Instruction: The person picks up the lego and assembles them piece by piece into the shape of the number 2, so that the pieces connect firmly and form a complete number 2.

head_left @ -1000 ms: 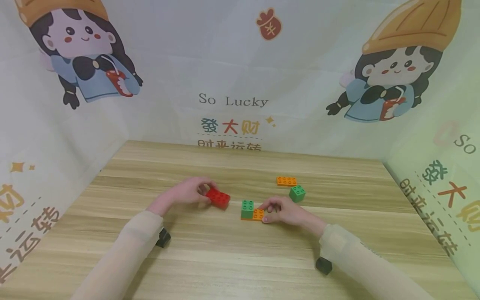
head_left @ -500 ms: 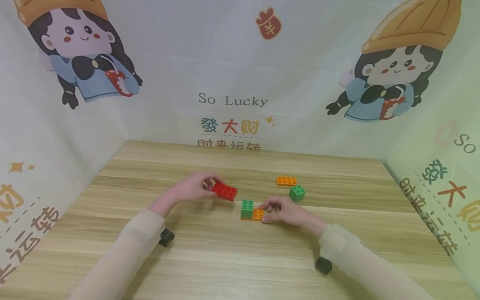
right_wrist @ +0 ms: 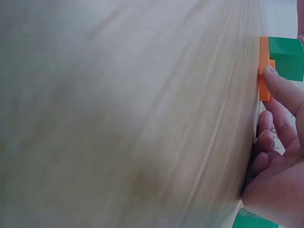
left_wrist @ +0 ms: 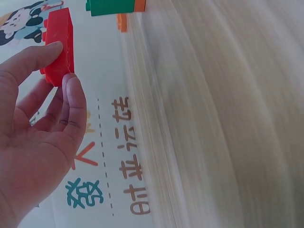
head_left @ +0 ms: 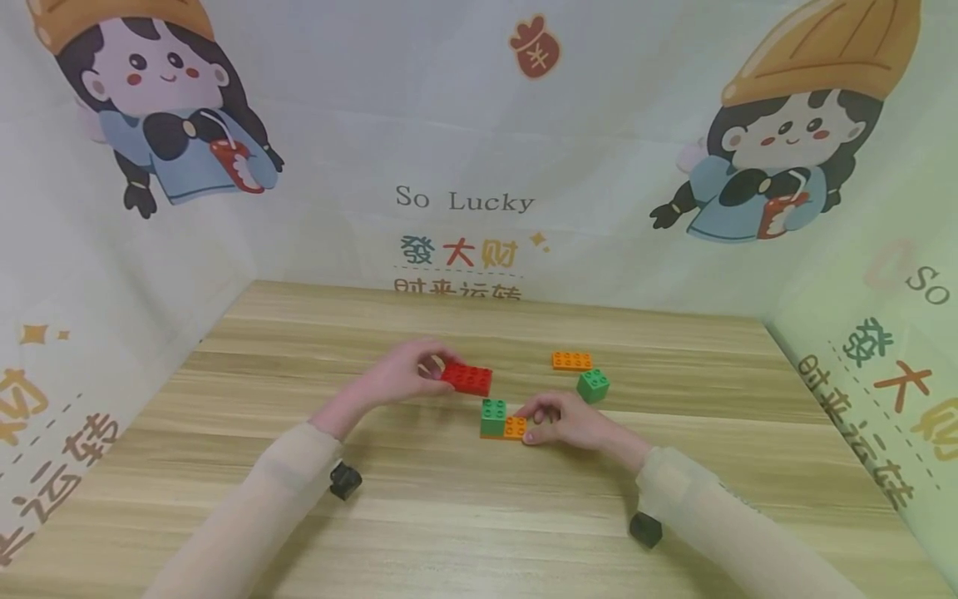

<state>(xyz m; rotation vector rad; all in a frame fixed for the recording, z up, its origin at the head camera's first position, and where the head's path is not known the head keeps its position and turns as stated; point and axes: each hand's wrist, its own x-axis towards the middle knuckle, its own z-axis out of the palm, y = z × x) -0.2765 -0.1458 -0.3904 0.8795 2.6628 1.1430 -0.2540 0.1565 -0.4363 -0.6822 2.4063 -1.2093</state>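
A red toy brick (head_left: 468, 379) is pinched at its left end by my left hand (head_left: 407, 372), studs upward. In the left wrist view the thumb and fingers grip that red brick (left_wrist: 59, 47) above the table. Just in front of it, a green brick (head_left: 493, 416) is set on the left half of a flat orange brick (head_left: 515, 428). My right hand (head_left: 572, 421) pinches the orange brick's right end on the table. The right wrist view shows the thumb along the orange brick's (right_wrist: 264, 88) near side, with the green brick (right_wrist: 286, 58) beyond.
Behind my right hand, a second green brick (head_left: 594, 385) and a second flat orange brick (head_left: 572, 361) lie on the wooden table (head_left: 419, 516). A printed cloth (head_left: 479, 125) hangs along the back and both sides.
My left hand has carried the red brick to the right and slightly away, turning it until it lies nearly level above the green brick. The right hand has stayed in place.
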